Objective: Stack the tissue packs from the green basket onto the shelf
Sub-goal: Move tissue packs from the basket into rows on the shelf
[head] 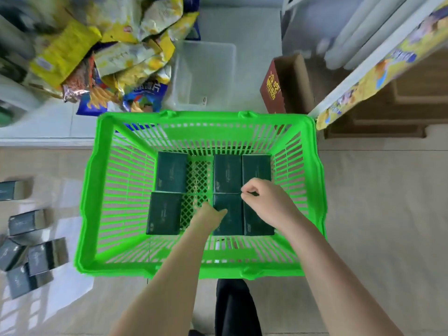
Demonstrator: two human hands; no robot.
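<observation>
Six dark green tissue packs (171, 173) lie flat in the green basket (97, 190), two on its left, four on its right. The left hand (209, 215) grips the near middle pack (230, 223), thumb on top, fingers down its left side. The right hand (264, 202) is curled over the seam between the right-hand packs; whether it holds one cannot be told

Green basket (90, 190) on tiled floor (378, 204)
</observation>
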